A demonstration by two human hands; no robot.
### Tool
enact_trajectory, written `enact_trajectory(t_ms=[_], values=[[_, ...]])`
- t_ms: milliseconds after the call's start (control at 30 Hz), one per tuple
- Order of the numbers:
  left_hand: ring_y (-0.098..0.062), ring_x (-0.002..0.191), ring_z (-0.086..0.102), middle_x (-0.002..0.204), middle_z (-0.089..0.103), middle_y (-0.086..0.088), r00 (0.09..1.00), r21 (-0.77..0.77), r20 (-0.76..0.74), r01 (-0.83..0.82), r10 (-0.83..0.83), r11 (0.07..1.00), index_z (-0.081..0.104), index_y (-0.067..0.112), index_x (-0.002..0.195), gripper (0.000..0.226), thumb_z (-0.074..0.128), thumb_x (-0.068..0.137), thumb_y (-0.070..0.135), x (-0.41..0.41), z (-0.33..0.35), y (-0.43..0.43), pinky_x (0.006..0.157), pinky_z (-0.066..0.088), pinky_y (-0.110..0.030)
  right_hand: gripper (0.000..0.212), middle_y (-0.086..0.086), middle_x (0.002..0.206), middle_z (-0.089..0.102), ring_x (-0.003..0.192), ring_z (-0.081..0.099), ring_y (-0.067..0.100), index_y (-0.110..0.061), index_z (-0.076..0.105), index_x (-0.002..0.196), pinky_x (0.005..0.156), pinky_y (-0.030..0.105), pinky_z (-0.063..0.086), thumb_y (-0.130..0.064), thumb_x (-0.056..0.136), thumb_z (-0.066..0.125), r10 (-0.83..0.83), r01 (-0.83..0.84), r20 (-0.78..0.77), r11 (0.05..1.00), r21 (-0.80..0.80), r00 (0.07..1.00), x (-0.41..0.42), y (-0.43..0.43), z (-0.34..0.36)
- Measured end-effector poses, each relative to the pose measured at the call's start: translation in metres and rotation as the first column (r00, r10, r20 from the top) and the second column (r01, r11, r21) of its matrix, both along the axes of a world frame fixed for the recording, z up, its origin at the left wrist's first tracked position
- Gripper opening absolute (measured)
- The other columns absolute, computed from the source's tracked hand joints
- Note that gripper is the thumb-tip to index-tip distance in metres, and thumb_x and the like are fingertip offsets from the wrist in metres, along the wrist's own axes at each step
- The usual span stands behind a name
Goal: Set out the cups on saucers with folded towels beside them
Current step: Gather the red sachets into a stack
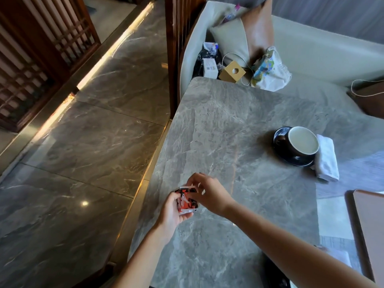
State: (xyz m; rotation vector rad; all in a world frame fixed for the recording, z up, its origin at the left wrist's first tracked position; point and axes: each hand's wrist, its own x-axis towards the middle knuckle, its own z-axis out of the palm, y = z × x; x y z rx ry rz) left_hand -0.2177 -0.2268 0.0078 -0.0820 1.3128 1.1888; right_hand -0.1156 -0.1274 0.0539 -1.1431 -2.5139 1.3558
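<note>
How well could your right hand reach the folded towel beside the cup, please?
Probably yes: bare table lies between the right hand and the towel, past the saucer's near edge. That hand would first have to let go of the packet.

The packet (187,199) between my left hand (169,213) and right hand (207,194) is crinkly, shiny plastic film. The table (218,125) is smooth grey veined stone with a faint sheen. At two o'clock the cup (301,144) and saucer (279,138) are glossy dark ceramic, the towel (327,161) nubby white cloth. At nine o'clock the floor (93,142) is polished stone.
</note>
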Motion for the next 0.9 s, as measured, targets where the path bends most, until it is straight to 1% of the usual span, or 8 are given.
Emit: enact_trajectory(t_ms=[200,333,400,467,633,733,833,900], values=[[-0.017,0.068,0.071,0.078,0.073,-0.005,0.985,-0.032,-0.120,0.117,-0.121,0.993,0.062,0.014,0.098,0.025,0.041,0.095,0.026,0.005,0.001,-0.004,0.058,0.053,-0.028,0.032,-0.008,0.117,0.048,0.107,0.051,0.012,-0.030,0.056,0.116,0.078,0.038,0.054,-0.033,0.085,0.063,0.114,-0.129,0.081,0.972,0.198,0.990,0.009,-0.006,-0.003],[-0.019,0.080,0.069,0.088,0.074,-0.007,0.991,-0.044,-0.071,0.106,-0.109,0.993,0.064,0.014,0.102,0.028,0.040,0.095,0.026,0.009,0.002,-0.006,0.065,0.055,-0.032,0.082,-0.007,0.151,0.027,0.141,0.019,0.012,-0.033,0.027,0.141,0.110,0.035,0.030,-0.054,0.073,0.068,0.385,-0.432,0.215,0.866,0.252,0.898,0.016,-0.008,-0.007],[-0.016,0.081,0.070,0.087,0.075,-0.005,0.993,-0.038,-0.045,0.109,-0.110,0.993,0.065,0.017,0.102,0.028,0.041,0.095,0.030,0.011,0.005,-0.007,0.062,0.054,-0.028,0.095,-0.003,0.152,0.029,0.142,0.019,0.015,-0.029,0.015,0.147,0.114,0.033,0.023,-0.047,0.073,0.072,0.445,-0.522,0.294,0.803,0.289,0.846,0.017,-0.011,-0.012],[-0.013,0.079,0.070,0.087,0.074,-0.004,0.993,-0.038,-0.039,0.108,-0.110,0.993,0.066,0.018,0.103,0.029,0.044,0.094,0.034,0.014,0.008,-0.006,0.056,0.052,-0.023,0.094,0.001,0.144,0.038,0.136,0.031,0.019,-0.026,0.012,0.149,0.109,0.035,0.035,-0.037,0.077,0.072,0.434,-0.523,0.312,0.791,0.317,0.846,0.017,-0.015,-0.016],[-0.018,0.086,0.066,0.095,0.071,-0.009,0.997,-0.047,-0.037,0.065,-0.067,0.997,0.065,0.016,0.101,0.029,0.041,0.096,0.031,0.021,0.014,0.002,0.053,0.052,-0.027,0.092,-0.002,0.136,0.039,0.125,0.039,0.016,-0.027,0.014,0.146,0.098,0.035,0.046,-0.040,0.073,0.067,0.394,-0.436,0.208,0.870,0.230,0.895,0.020,-0.020,-0.011],[-0.019,0.087,0.065,0.093,0.070,-0.007,0.994,-0.030,-0.101,0.040,-0.042,0.999,0.066,0.017,0.098,0.029,0.039,0.095,0.026,0.021,0.013,0.000,0.063,0.051,-0.029,0.068,-0.004,0.139,0.042,0.130,0.038,0.009,-0.020,0.031,0.142,0.108,0.034,0.037,-0.044,0.081,0.051,0.077,-0.090,-0.115,0.989,-0.114,0.990,0.023,-0.021,-0.004],[-0.022,0.093,0.063,0.098,0.069,-0.010,0.986,-0.043,-0.159,0.052,-0.058,0.998,0.065,0.017,0.105,0.028,0.042,0.093,0.028,0.024,0.015,0.005,0.074,0.052,-0.033,0.046,-0.007,0.140,0.045,0.132,0.038,0.006,-0.025,0.041,0.135,0.115,0.037,0.029,-0.048,0.095,0.035,-0.450,0.299,-0.201,0.807,-0.510,0.870,0.022,-0.024,-0.004],[-0.021,0.092,0.064,0.095,0.071,-0.008,0.973,-0.048,-0.205,0.098,-0.105,0.994,0.067,0.019,0.098,0.029,0.042,0.093,0.031,0.031,0.018,0.009,0.078,0.050,-0.034,0.044,-0.010,0.138,0.047,0.126,0.043,0.004,-0.031,0.045,0.131,0.106,0.034,0.037,-0.052,0.098,0.025,-0.578,0.391,-0.136,0.688,-0.611,0.805,0.016,-0.032,-0.007]])
